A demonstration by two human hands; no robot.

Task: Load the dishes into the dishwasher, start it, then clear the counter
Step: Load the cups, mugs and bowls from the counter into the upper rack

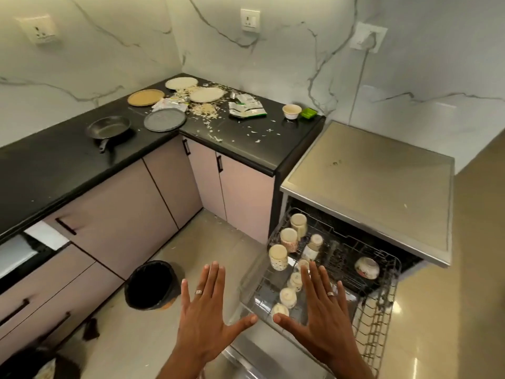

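Note:
My left hand (206, 313) and my right hand (321, 310) are held out flat with fingers spread, holding nothing, above the floor and the front of the pulled-out upper rack (382, 272) of the open dishwasher (369, 187). Several cups (288, 239) stand upside down in the rack's left side, and a patterned bowl (367, 267) lies at its right. On the black counter (246, 143) lie a grey plate (165, 119), a tan plate (146, 97), two white plates (207, 94), a black frying pan (108, 127), a small cup (291, 111) and a green dish (308, 113).
Spilled flakes and torn packets (246, 106) litter the counter corner. A black bin (150, 285) stands on the floor left of my hands. Pink cabinet fronts run beneath the counter. A cord hangs from the wall socket (367, 38) behind the dishwasher.

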